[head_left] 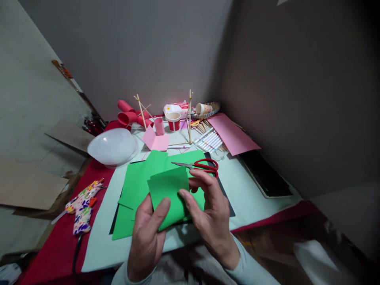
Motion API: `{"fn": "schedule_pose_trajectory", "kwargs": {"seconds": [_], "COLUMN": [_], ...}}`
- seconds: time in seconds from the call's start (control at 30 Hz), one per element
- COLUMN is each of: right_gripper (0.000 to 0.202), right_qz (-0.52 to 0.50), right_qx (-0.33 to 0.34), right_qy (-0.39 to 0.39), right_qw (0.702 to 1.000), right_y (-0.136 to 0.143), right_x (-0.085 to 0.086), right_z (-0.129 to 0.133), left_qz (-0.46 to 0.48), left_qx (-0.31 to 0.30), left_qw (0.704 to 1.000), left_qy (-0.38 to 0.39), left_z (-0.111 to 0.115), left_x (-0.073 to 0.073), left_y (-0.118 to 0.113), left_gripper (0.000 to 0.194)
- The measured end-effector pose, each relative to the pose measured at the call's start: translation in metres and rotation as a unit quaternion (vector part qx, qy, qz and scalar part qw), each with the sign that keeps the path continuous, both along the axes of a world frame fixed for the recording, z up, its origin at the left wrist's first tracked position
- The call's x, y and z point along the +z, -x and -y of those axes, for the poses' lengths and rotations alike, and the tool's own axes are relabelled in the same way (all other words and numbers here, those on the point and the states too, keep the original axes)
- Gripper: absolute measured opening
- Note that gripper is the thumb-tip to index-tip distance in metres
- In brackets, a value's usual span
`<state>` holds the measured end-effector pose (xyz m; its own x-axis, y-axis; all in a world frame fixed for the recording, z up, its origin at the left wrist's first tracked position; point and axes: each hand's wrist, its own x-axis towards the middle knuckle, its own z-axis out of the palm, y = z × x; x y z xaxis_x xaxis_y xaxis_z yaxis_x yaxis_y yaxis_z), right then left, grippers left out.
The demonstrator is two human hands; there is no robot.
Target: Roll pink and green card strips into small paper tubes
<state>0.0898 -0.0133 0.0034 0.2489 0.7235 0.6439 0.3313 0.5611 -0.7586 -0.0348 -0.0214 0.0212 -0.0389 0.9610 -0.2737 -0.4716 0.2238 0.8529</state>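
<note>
A folded piece of green paper (170,192) is held up over the table between my two hands. My left hand (150,233) grips its lower left edge, thumb across the front. At its right edge my right hand (209,209) pinches it with the thumb, the other fingers curled near the top corner. Beneath lie larger green paper sheets (133,182) on a dark board (227,198). Scissors with red handles (204,163) rest on the green sheets just beyond my right hand, blades pointing left.
A glue gun (84,209) with a floral pattern lies at left, near a white bowl (113,146). Behind stand a paper cup (173,122), stick frames (190,118) and red paper rolls (127,117). White markers (210,140) and a pink sheet (234,136) lie at right.
</note>
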Motion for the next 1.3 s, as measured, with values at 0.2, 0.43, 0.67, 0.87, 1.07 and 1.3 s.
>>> {"fn": "schedule_pose_trajectory", "kwargs": {"seconds": [0.2, 0.43, 0.67, 0.87, 1.07, 1.3], "right_gripper": [0.038, 0.013, 0.007, 0.008, 0.008, 0.012], "right_qz": [0.014, -0.085, -0.161, -0.178, -0.163, 0.121], "right_qx": [-0.007, 0.067, 0.068, 0.07, 0.08, 0.187], "right_qy": [0.011, 0.098, 0.149, 0.14, 0.136, 0.135], "right_qw": [1.0, 0.989, 0.973, 0.972, 0.974, 0.965], "right_y": [0.001, 0.005, 0.011, 0.009, 0.006, -0.028], "right_x": [0.005, 0.015, 0.016, 0.013, 0.014, 0.036], "right_z": [0.001, 0.003, -0.002, -0.006, -0.008, -0.023], "left_qz": [-0.004, -0.021, -0.162, -0.431, -0.445, -0.368], "left_qx": [-0.005, 0.001, -0.031, 0.004, -0.01, -0.044], "left_qw": [1.0, 1.0, 0.985, 0.891, 0.881, 0.918], "left_qy": [-0.02, -0.006, -0.053, -0.141, -0.162, -0.141], "left_z": [-0.002, 0.002, 0.006, 0.009, 0.008, -0.011], "left_x": [0.005, 0.004, -0.002, -0.022, -0.026, 0.006], "left_y": [-0.003, -0.003, 0.005, 0.015, 0.015, 0.035], "left_gripper": [0.063, 0.061, 0.035, 0.044, 0.048, 0.027]}}
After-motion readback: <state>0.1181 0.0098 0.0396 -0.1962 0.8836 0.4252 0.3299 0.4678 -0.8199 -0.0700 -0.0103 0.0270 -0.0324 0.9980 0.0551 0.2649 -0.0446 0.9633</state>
